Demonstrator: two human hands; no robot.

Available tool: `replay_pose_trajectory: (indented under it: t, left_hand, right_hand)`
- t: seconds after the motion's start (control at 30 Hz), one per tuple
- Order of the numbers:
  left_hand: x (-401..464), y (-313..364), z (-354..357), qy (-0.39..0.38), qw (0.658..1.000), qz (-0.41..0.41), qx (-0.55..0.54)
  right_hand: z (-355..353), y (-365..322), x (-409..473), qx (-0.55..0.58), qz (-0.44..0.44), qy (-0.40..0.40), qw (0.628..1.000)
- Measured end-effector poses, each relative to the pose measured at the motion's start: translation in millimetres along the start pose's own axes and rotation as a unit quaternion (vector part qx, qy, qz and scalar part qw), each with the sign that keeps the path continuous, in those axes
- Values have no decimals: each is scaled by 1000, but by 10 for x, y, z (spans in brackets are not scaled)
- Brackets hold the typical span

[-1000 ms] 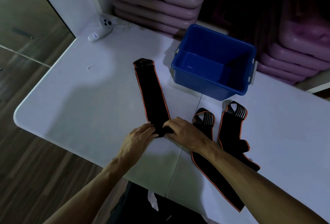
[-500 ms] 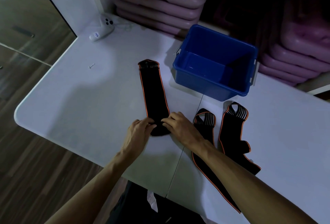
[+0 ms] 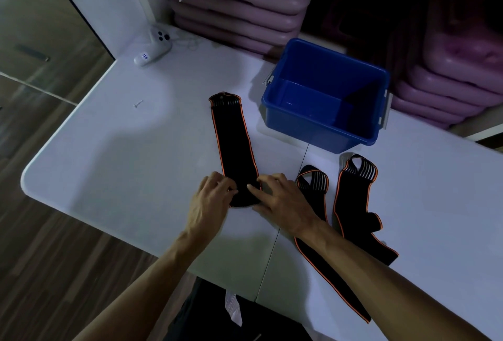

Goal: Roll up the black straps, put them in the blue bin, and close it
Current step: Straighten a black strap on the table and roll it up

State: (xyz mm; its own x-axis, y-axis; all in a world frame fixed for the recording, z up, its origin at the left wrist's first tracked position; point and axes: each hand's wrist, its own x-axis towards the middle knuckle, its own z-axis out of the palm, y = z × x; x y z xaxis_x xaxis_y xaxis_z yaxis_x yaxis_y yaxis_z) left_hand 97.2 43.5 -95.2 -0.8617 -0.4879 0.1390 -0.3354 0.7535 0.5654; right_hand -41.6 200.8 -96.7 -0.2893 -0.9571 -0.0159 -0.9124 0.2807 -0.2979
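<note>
Two bare forearms are seen entering from the lower edge, no sleeves visible on either as far as the frame reaches. No watch, ring, bracelet or glove is seen on the left hand [image 3: 208, 204] or the right hand [image 3: 283, 200]. Tendons and veins are noted along the right forearm near the wrist. Dark clothing [image 3: 206, 319] is seen at the bottom centre, a small white tag [image 3: 233, 309] hanging against it.

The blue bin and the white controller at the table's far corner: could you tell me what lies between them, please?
In the head view, only bare table lies between the blue bin and the controller.
</note>
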Motion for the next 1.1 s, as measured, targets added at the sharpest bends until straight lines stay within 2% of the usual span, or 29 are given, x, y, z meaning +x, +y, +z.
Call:
replay_pose_trajectory:
  t: [0.1, 0.27, 0.47, 0.57, 0.63, 0.8, 0.97, 1.1]
  left_hand:
    - [-112, -23, 38, 5, 994, 105, 29]
    - [-278, -137, 27, -49, 989, 128, 55]
    - [-132, -65, -86, -77, 994, 80, 13]
    - [-92, -77, -125, -110, 992, 56, -8]
    - [-60, -84, -123, -123, 992, 29, -24]
    - [41, -140, -156, -170, 983, -2, -65]
    - [204, -196, -160, -177, 977, -60, -103]
    - [308, -210, -147, -161, 971, -136, -114]
  right_hand:
    - [34, 5, 23, -35, -26, 16, 999]
    - [89, -5, 43, -30, -30, 12, 999]
    - [1, -27, 84, 58, -10, 19, 998]
    - [10, -23, 111, 28, -21, 33, 999]
    - [25, -36, 135, 55, 3, 38, 998]
    - [-36, 7, 260, 102, 14, -17, 995]
    - [-176, 35, 429, 221, 71, -80, 969]
    - [-143, 25, 473, 293, 143, -62, 943]
